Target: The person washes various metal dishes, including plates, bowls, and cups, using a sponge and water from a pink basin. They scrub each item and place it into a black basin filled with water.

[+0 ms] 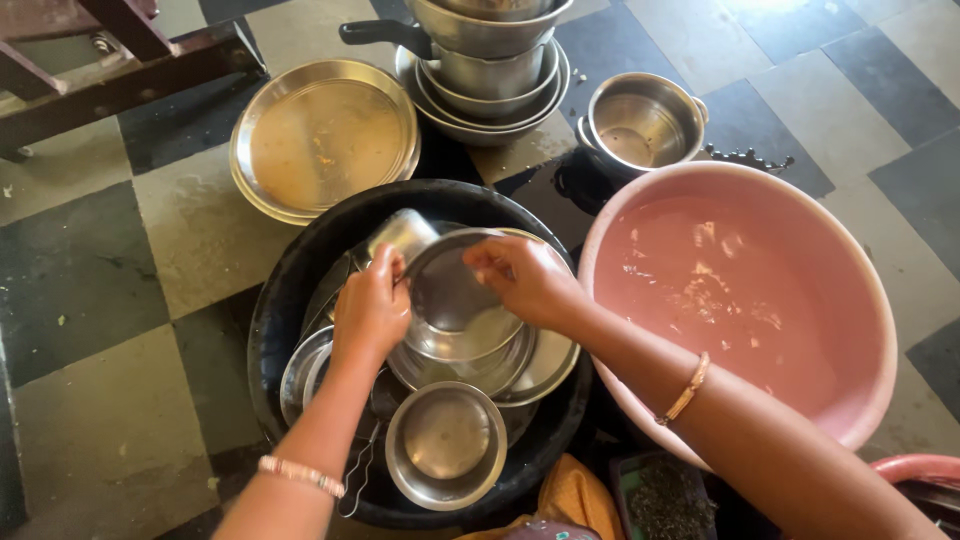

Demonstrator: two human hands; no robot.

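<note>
My left hand (370, 308) grips the left rim of a small steel plate (452, 300), holding it tilted over a black tub (300, 290). My right hand (522, 278) rests on the plate's upper right rim, fingers curled against its inner face. The tub holds several steel dishes: a small bowl (445, 440) at the front, wider plates under the held one, and a steel cup (402, 235) lying behind my left hand.
A pink basin (850, 300) of cloudy water stands to the right. Behind the tub lie stacked steel plates (325, 135), a pile of pots and bowls (490, 60) and a steel pot (640, 120). A wooden frame (110, 60) is at top left. The floor is wet checkered tile.
</note>
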